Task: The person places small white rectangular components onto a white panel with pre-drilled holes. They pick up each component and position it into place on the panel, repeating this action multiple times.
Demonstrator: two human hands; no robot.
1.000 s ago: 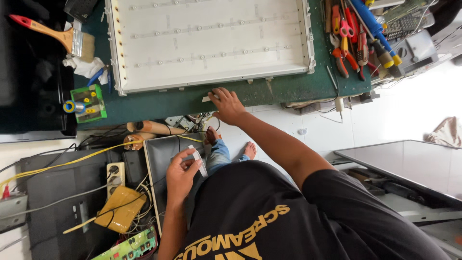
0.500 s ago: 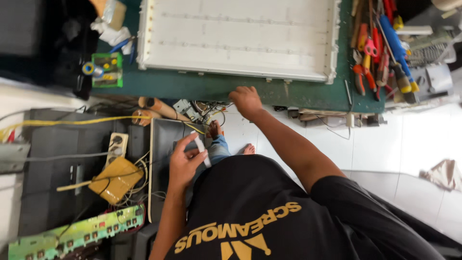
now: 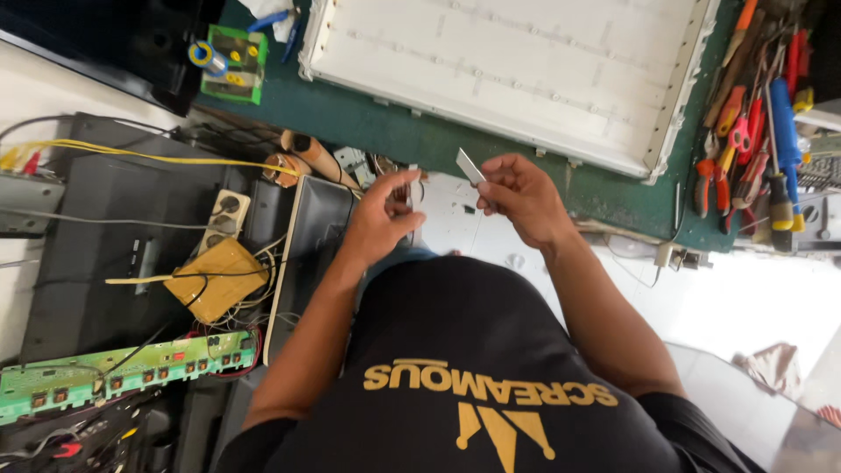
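Head view — right hand [image 3: 523, 198] fingers pinch a small white strip [image 3: 469, 165], long axis slanting up-left; left hand [image 3: 385, 219] fingers half-curled, empty.

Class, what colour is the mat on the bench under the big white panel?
Dark green: the mat shows plainly in the head view, beneath the white panel.

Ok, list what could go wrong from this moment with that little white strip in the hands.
The right hand pinches the small white strip only at one end, out past the green bench; a slip would likely drop it among the cables and circuit boards below.

The left hand works close to loose yellow wires and a power strip; snagging them seems possible.

The tool pile sits by the bench edge and could be knocked.
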